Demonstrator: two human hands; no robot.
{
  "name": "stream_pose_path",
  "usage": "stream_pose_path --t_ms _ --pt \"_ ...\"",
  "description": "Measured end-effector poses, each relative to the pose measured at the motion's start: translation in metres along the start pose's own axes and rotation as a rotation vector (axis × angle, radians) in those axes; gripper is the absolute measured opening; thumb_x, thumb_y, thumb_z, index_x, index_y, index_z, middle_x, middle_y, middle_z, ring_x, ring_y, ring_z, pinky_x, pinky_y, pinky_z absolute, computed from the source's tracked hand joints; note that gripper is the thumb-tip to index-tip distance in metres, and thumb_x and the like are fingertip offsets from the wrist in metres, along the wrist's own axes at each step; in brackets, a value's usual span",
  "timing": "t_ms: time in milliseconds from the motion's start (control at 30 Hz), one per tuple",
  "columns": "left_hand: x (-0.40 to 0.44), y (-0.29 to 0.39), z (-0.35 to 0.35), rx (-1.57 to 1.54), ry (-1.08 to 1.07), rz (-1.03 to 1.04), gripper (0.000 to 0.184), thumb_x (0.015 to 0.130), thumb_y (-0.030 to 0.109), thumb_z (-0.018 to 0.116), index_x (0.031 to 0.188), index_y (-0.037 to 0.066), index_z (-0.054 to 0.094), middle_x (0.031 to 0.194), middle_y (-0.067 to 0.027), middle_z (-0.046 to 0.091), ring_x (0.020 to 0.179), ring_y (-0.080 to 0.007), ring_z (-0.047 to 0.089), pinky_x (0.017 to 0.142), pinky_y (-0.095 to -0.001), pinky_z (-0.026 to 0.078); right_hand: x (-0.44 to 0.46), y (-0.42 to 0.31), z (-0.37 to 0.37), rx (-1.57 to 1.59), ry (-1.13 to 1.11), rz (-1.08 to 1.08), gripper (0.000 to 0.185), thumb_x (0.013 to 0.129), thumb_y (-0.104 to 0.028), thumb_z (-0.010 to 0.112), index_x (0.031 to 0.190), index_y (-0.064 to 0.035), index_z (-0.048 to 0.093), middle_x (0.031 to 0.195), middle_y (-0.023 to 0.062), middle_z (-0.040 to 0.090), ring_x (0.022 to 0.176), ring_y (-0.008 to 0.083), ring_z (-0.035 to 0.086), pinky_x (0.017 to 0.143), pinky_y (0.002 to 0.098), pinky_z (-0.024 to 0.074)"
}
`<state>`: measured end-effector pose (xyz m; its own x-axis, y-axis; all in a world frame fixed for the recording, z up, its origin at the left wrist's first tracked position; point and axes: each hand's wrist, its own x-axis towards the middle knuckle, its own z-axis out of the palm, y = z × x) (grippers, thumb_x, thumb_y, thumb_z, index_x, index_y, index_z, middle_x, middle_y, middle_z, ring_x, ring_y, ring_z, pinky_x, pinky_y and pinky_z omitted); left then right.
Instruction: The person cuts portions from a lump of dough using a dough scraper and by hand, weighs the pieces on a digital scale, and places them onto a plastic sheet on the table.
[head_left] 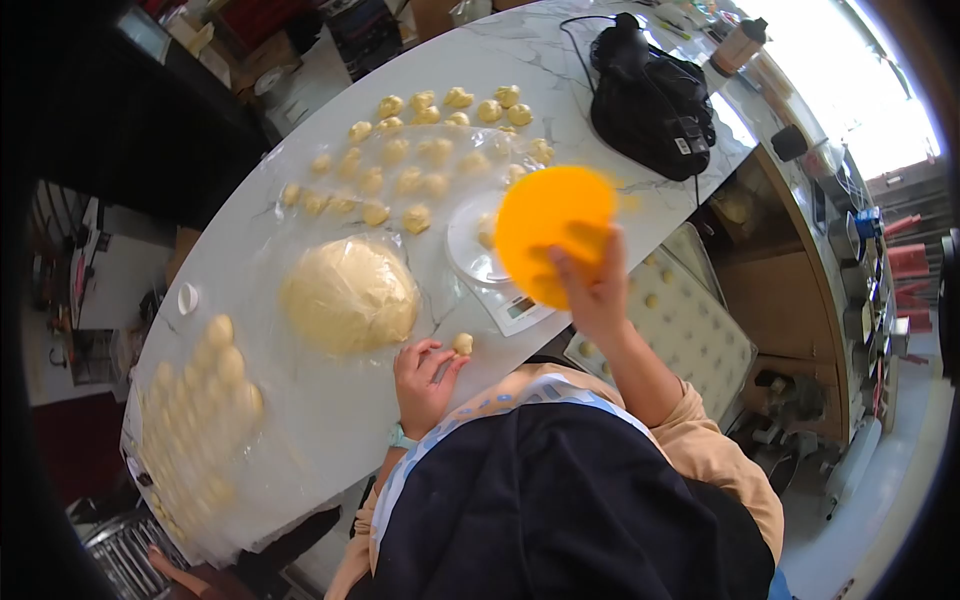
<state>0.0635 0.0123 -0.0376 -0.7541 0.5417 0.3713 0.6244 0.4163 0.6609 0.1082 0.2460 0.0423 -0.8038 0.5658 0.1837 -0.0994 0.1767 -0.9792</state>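
My right hand [598, 295] grips an orange plastic dough scraper [540, 225], smeared by motion, above the white kitchen scale [520, 310]. Partly hidden behind the scraper, a dough piece [487, 232] sits on the scale's round plate. Close to the table's near edge, my left hand [425, 380] rests with fingers apart, its thumb and fingertips beside a small dough piece [462, 343]; whether they touch it I cannot tell. Beyond that hand lies a large mound of dough [350, 295] under clear plastic.
Several dough balls [395, 150] lie at the back, partly under plastic film. More dough balls [205, 390] lie covered at the left. A black bag [655, 100] stands at the far right. Below the table's right edge is a tray [690, 345] of small dough pieces.
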Motion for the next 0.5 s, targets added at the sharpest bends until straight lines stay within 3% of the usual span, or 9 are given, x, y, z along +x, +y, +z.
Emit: stream_pose_path --t_ms 33,100,200,400,433,500 --pt "-0.003 -0.003 0.0 0.009 0.02 -0.016 0.025 0.067 0.01 0.077 0.088 0.007 0.064 0.088 -0.0067 0.062 0.085 -0.0271 0.058 0.078 -0.0371 0.043 -0.005 -0.004 0.009 -0.04 -0.164 0.116 0.031 0.09 -0.01 0.058 0.116 -0.0049 0.042 0.092 0.0118 0.064 0.08 0.021 0.066 0.07 0.032 0.0529" --pt "-0.007 -0.009 0.001 0.022 0.004 0.004 0.024 0.067 0.011 0.077 0.087 0.007 0.064 0.088 -0.0062 0.062 0.086 -0.0272 0.058 0.079 -0.0375 0.043 -0.008 -0.012 0.035 -0.562 -0.641 0.066 0.029 0.091 -0.014 0.055 0.117 -0.0066 0.044 0.086 0.0129 0.064 0.068 0.0301 0.065 0.062 0.0367 0.053" --pt "-0.011 -0.013 0.002 0.056 0.006 0.033 0.021 0.069 0.011 0.075 0.086 0.008 0.063 0.088 -0.004 0.062 0.088 -0.0258 0.058 0.079 -0.0374 0.041 -0.015 -0.013 0.061 -0.659 -0.857 -0.07 0.032 0.088 -0.015 0.055 0.118 -0.0068 0.044 0.087 0.0155 0.062 0.07 0.0372 0.061 0.061 0.0407 0.052" --pt "-0.012 0.001 -0.004 -0.043 0.013 -0.074 0.022 0.068 0.004 0.072 0.087 0.007 0.062 0.087 -0.0057 0.063 0.09 -0.0269 0.059 0.08 -0.0383 0.043 -0.051 0.051 0.06 -0.421 -0.675 -0.437 0.028 0.084 -0.014 0.058 0.109 -0.0038 0.048 0.083 0.0148 0.062 0.072 0.0362 0.062 0.058 0.0423 0.0503" --pt "-0.014 0.003 -0.004 -0.078 0.01 -0.108 0.023 0.067 0.003 0.073 0.087 0.007 0.062 0.085 -0.0067 0.063 0.089 -0.0271 0.059 0.081 -0.0385 0.044 -0.053 0.055 0.052 -0.41 -0.661 -0.393 0.028 0.084 -0.013 0.059 0.108 -0.0032 0.049 0.083 0.015 0.062 0.071 0.036 0.062 0.058 0.042 0.0505" --pt "-0.003 0.019 -0.008 -0.096 0.208 -0.054 0.02 0.071 0.001 0.071 0.088 0.005 0.062 0.087 -0.008 0.064 0.087 -0.025 0.061 0.08 -0.0353 0.046 -0.057 0.06 0.037 -0.385 -0.62 -0.295 0.026 0.084 -0.012 0.061 0.107 -0.002 0.051 0.084 0.0154 0.063 0.07 0.0356 0.062 0.057 0.0414 0.0507"
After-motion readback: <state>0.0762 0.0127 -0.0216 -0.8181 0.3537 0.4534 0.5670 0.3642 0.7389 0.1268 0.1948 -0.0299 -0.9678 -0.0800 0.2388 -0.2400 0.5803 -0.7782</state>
